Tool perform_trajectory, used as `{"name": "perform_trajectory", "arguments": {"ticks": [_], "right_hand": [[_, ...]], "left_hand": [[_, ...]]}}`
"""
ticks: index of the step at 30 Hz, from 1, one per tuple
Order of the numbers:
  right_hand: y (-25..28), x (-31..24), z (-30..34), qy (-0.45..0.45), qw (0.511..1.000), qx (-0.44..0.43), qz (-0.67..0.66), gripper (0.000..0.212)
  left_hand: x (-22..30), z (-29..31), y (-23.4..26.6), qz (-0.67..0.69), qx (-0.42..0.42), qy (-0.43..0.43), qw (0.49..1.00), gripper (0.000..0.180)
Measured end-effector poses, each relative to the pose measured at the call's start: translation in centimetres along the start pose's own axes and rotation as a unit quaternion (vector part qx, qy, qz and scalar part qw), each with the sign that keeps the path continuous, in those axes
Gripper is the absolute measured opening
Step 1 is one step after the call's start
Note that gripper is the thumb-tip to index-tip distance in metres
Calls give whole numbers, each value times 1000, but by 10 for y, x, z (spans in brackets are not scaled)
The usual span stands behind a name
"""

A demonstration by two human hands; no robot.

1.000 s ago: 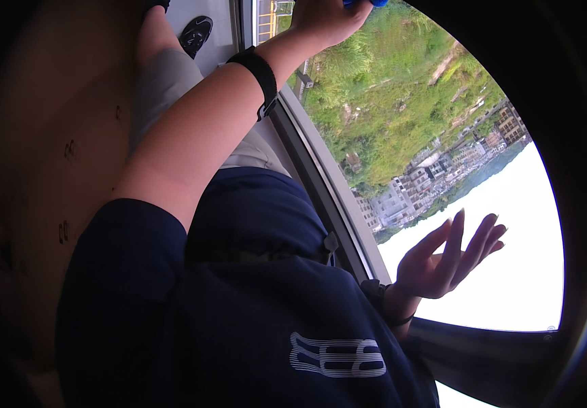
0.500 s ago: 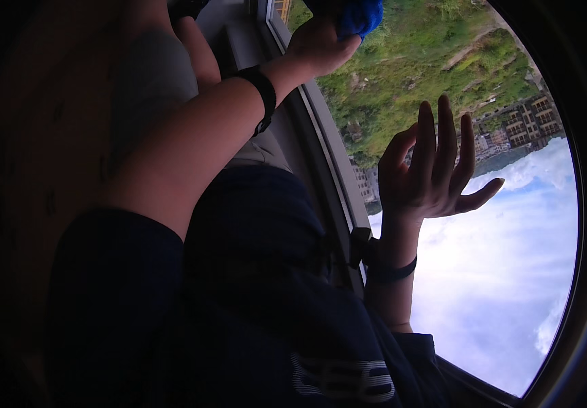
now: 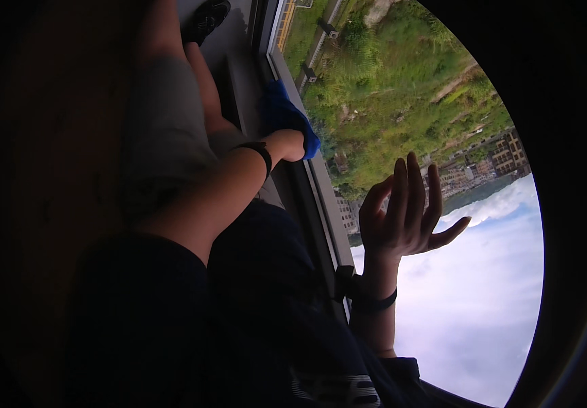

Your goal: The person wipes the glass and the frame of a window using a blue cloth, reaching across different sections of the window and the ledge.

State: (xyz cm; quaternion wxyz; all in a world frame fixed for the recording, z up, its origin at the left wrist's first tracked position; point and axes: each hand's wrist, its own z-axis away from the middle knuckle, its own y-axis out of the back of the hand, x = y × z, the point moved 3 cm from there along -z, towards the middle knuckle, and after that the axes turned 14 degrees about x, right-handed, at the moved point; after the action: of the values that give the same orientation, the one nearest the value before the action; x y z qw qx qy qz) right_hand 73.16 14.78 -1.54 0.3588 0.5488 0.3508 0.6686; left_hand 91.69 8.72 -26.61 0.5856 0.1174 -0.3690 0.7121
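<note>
Left hand (image 3: pixel 286 144) closed round bunched blue cloth (image 3: pixel 288 112), at grey window frame (image 3: pixel 327 204) | right hand (image 3: pixel 395 228) empty, fingers spread | we should keep cloth padded beneath pressing fingertips

Blue cloth (image 3: pixel 281 112), dark shirt (image 3: pixel 266 251) (white-striped print (image 3: pixel 337 387)), grey shorts (image 3: pixel 161 119).

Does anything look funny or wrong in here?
Yes, outside looks tipped over: the cloudy sky is below the green hillside. I see nothing spilled or broken, though much is dark. The left hand holds a blue cloth.
</note>
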Motion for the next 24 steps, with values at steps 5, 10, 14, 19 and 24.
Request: {"name": "perform_trajectory", "arguments": {"ticks": [5, 10, 14, 19, 24], "right_hand": [[-9, -13, 7, 9, 1000, -15, -5, 15], [-2, -6, 7, 40, 996, -77, 35, 15], [-9, -9, 19, 51, 992, -115, 20, 16], [-7, -11, 26, 58, 991, -124, 7, 18], [-7, -5, 24, 37, 996, -81, 9, 18]], "left_hand": [[-71, -22, 44, 107, 307, 137, 936, 32], [-73, -62, 28, 196, 247, 152, 937, 34], [-93, -79, -32, 148, 199, 162, 955, 35], [-85, -79, -30, 149, 239, 125, 951, 34], [-50, -79, 34, 217, 284, 100, 929, 23]]}}
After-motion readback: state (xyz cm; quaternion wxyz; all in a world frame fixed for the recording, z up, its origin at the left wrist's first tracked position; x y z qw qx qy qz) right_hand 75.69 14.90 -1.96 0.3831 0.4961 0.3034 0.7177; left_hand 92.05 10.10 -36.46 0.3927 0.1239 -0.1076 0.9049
